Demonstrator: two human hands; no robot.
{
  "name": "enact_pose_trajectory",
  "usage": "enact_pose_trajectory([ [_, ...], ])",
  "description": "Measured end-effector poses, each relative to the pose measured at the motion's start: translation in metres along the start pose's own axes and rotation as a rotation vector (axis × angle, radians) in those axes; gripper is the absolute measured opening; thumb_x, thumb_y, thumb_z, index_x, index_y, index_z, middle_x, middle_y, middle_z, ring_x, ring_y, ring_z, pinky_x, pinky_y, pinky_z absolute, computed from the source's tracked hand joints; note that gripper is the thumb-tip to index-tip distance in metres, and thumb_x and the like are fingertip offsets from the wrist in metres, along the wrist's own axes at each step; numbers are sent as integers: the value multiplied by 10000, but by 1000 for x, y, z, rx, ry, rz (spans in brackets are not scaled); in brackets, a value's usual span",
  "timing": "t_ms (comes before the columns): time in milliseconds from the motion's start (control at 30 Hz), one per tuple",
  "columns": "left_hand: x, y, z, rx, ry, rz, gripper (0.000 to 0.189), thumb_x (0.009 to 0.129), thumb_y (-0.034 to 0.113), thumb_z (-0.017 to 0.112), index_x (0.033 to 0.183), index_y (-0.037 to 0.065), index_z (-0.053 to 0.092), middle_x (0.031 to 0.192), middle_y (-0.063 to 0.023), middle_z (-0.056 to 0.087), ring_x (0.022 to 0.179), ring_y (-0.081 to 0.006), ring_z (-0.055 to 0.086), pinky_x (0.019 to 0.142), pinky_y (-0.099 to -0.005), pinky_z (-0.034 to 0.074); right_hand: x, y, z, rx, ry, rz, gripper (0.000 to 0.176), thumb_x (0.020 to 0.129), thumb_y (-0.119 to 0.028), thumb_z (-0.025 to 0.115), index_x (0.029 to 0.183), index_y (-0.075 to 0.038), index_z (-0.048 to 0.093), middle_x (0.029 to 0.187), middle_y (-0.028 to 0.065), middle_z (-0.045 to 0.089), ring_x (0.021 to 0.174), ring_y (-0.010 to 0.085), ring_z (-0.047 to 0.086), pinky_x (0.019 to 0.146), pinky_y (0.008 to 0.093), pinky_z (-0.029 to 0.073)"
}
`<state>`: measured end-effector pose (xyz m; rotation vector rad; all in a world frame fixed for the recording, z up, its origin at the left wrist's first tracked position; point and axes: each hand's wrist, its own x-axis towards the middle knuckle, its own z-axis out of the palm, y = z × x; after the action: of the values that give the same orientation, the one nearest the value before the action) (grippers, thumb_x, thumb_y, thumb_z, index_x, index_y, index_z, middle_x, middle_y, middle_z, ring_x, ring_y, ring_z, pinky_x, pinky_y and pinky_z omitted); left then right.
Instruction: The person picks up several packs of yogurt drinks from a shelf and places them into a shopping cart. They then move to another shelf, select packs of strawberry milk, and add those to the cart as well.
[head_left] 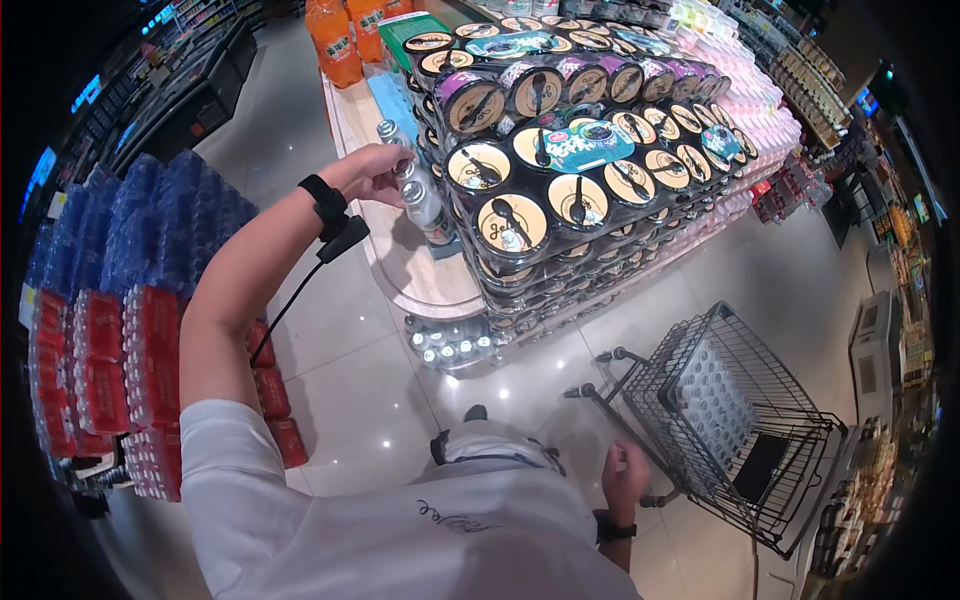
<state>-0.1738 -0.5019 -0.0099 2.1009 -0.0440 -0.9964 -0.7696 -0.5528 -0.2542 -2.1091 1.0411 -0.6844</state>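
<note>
At the end of a pale wooden display ledge (395,235), my left hand (378,174) reaches out with its fingers closed around the upper part of a small clear bottle (404,168). A second bottle (424,208) with a pale cap stands on the near side of that hand, and another bottle (388,130) is just beyond it. My right hand (625,474) hangs low beside my body, its fingers curled in and nothing visible in them. It is nearest to the handle end of a shopping cart (735,425).
Stacked black-rimmed tubs (512,222) with spoons on their lids rise right of the ledge. Wrapped bottles (452,345) sit below it. The cart holds a pack of bottles or cans (712,395). Red packs (150,350) and blue packs (150,225) are stacked at left.
</note>
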Motion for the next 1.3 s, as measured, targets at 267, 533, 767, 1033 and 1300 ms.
enact_pose_trajectory([
  [267,-25,-31,42,-67,-71,237,869,937,779,289,1500,122,366,1400,-166,518,1308,-261,491,1059,-487,384,20,-20,9,44,-145,-85,118,863,-83,716,964,-38,675,823,143,677,711,273,666,643,353,525],
  [533,17,-85,84,-721,137,823,550,1025,383,452,1473,115,281,1334,-73,502,1212,-190,516,1059,-368,393,22,-6,14,-8,-307,-92,84,864,-71,700,917,-19,662,871,153,696,720,305,675,646,395,531],
  [767,35,-79,64,-709,71,718,524,954,345,585,1369,114,365,1202,-48,547,1103,-154,566,965,-342,460,22,-6,15,-16,-363,-80,117,866,-110,703,934,-18,674,895,163,707,755,330,684,673,408,540],
  [1033,-16,-85,58,-848,-22,357,755,990,633,412,1412,7,433,1262,-131,586,1146,-246,574,1017,-387,428,14,59,-38,-172,-139,51,218,866,-127,703,1036,-1,655,1058,184,681,1024,375,623,907,434,486],
  [1300,-222,-128,117,-901,678,1295,574,1053,415,303,1349,-64,410,1365,-303,476,1286,-418,468,1131,-517,343,-31,213,-143,-586,131,220,446,804,-240,781,1117,20,598,1249,226,579,1199,419,505,1029,516,392],
])
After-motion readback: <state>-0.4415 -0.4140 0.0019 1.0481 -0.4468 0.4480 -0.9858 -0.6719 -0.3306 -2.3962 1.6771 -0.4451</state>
